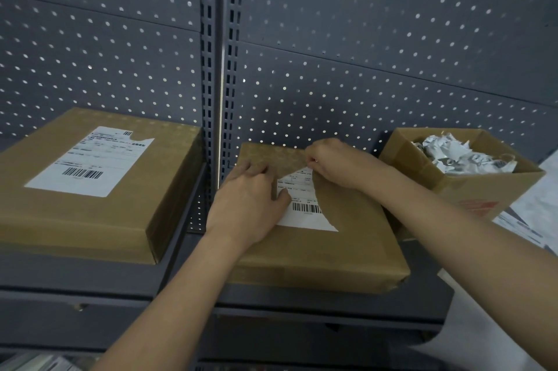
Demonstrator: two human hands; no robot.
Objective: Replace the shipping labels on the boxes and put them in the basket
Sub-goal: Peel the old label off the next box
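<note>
While much of the label [305, 215] lies covered, our left hand [250, 198] presses flat on the box [341, 256]; our right hand [335, 165], just beyond, pinches the label's corner.

**Dark shelf with three cartons**

The dark grey metal shelf [84, 275] has two sections, divided by a slotted upright post [218, 68], and a perforated back panel [362, 38] stands behind it. On the left section lies one flat closed brown box [90, 216]. On the right section lies a second closed box [347, 253], which reaches almost to the near edge. Just beside it, to the far right, stands an open carton [471, 192].
</note>
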